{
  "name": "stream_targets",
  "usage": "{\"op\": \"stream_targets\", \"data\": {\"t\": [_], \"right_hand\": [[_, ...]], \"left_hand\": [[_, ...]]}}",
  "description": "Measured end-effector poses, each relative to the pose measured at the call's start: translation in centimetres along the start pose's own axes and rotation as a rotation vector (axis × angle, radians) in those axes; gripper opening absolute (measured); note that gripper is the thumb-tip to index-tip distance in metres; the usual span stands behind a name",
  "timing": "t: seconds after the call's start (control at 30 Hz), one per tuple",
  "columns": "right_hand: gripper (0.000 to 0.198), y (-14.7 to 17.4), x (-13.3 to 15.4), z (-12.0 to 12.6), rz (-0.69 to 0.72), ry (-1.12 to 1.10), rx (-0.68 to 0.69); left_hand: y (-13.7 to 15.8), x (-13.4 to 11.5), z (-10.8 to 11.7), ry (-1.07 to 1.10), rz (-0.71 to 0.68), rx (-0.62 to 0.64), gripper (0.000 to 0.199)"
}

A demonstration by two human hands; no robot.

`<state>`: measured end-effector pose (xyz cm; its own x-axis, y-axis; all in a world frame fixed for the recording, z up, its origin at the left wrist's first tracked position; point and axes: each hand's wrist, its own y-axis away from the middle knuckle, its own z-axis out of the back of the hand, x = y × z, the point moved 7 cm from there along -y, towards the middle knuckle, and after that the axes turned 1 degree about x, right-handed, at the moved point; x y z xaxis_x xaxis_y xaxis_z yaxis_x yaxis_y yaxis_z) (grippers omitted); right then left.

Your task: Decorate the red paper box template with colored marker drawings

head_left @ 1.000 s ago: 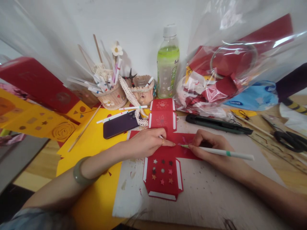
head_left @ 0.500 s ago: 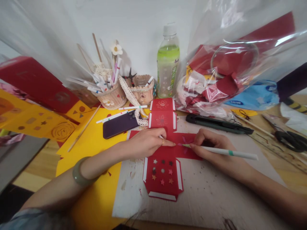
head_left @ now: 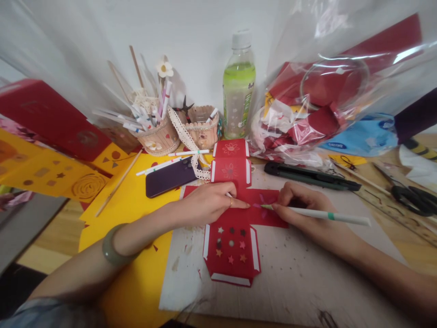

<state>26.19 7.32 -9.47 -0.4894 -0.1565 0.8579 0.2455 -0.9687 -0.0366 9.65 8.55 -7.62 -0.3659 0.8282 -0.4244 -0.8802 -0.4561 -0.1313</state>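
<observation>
A red cardstock cutout (head_left: 232, 216), shaped like a cross with white-edged flaps, lies flat in front of me. My left hand (head_left: 215, 202) rests on its middle with the index finger stretched out and pressed down. The other fingers are curled, and a small white end, like a marker cap, pokes out between them. In a pinch grip, my right hand (head_left: 302, 209) holds a white marker (head_left: 321, 214) with a green band. Its light green tip touches the pink-purple flower drawing (head_left: 263, 205) on the right arm of the card. Several small stars decorate the lower panel.
Grey board (head_left: 290, 273) and yellow paper (head_left: 136, 278) lie underneath. A phone (head_left: 172, 176), pen baskets (head_left: 160, 136) and a bottle (head_left: 239, 86) stand behind. To the right are a box cutter (head_left: 310, 176), scissors (head_left: 406, 193) and a clear bag (head_left: 314, 105) of scraps.
The marker's tip has shifted slightly right along the flower drawing, and my right hand with it. My left hand keeps its place on the card.
</observation>
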Motion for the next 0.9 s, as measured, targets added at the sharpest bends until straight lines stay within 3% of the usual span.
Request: {"op": "stream_targets", "data": {"t": [0.47,0.73,0.9], "right_hand": [[0.022,0.0,0.2,-0.1,0.009,-0.035,-0.007],[0.032,0.2,1.1,3.1,-0.039,-0.101,-0.258],[0.023,0.5,1.8,3.4,-0.066,-0.078,-0.166]], "left_hand": [[0.0,0.1,-0.1,0.024,0.001,-0.003,0.041],[0.1,0.1,-0.1,0.016,0.008,0.006,0.042],[0.1,0.1,-0.1,-0.001,0.015,0.012,0.042]]}}
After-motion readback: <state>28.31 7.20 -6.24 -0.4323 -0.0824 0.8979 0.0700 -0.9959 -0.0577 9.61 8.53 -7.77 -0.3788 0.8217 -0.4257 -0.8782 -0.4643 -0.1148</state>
